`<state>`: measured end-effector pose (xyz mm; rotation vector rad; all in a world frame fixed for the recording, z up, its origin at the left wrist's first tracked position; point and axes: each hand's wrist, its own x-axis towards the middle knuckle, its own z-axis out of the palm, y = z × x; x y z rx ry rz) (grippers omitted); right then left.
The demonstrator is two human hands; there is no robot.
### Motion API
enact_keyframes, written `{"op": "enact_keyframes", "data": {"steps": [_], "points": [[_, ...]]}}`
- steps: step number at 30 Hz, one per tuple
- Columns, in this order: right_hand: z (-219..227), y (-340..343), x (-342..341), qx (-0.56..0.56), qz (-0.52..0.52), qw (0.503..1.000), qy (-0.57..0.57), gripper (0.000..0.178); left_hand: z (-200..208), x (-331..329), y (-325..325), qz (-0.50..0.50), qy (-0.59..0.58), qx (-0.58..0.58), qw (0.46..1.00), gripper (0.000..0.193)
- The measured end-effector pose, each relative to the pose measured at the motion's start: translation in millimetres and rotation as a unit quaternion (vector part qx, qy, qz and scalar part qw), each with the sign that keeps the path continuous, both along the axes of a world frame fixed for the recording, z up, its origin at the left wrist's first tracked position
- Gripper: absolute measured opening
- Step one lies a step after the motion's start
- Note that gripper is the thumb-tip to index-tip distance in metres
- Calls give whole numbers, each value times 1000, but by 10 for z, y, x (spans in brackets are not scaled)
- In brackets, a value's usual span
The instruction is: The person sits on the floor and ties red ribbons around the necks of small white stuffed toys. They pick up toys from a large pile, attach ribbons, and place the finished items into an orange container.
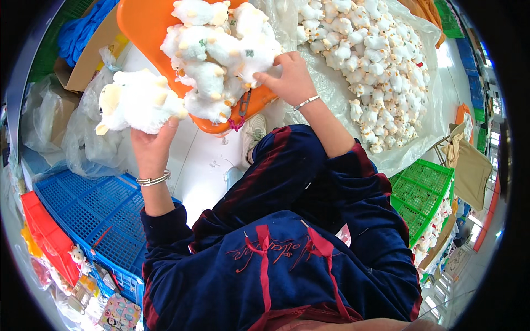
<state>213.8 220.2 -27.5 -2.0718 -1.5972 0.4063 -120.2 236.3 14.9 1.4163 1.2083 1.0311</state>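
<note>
My left hand (153,144) is closed around a white plush toy (142,103) with cream-coloured ears or feet, lifted left of the orange stool-like surface (138,22). The toy covers most of my fingers. On the orange surface lies a heap of similar white plush toys (207,77). My right hand (290,80) is at the right side of this heap, with thumb and fingers gripping a plush toy (255,55) that has a small dark patch. Below the heap, a dark metal clip (244,103) with a pink tie hangs at the orange edge.
A large pile of small white plush toys (381,66) lies on clear plastic sheeting (326,110) at the right. Blue crates (99,209) and a red bin (49,237) stand at lower left, a green crate (422,193) at right. Plastic bags (91,132) are at left.
</note>
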Motion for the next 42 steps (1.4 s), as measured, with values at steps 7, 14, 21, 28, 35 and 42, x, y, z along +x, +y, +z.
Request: {"op": "enact_keyframes", "data": {"steps": [7,14,21,28,35,42], "points": [[-171,122,-35,14,-46,990,136,98,582,270,334,-206,180,68,959,55],[-140,206,6,-22,-58,966,250,108,967,1114,1438,-421,455,137,773,96],[-246,248,29,2,-65,972,226,111,925,1293,2015,-389,476,76,785,92],[-305,302,22,-1,-68,971,231,114,861,1211,2137,-401,367,20,839,87],[-330,347,11,-15,-58,967,247,114,1147,1323,2089,-387,412,-29,825,90],[-283,276,54,-10,-78,974,214,113,973,1327,2303,-441,224,-35,868,76]]}}
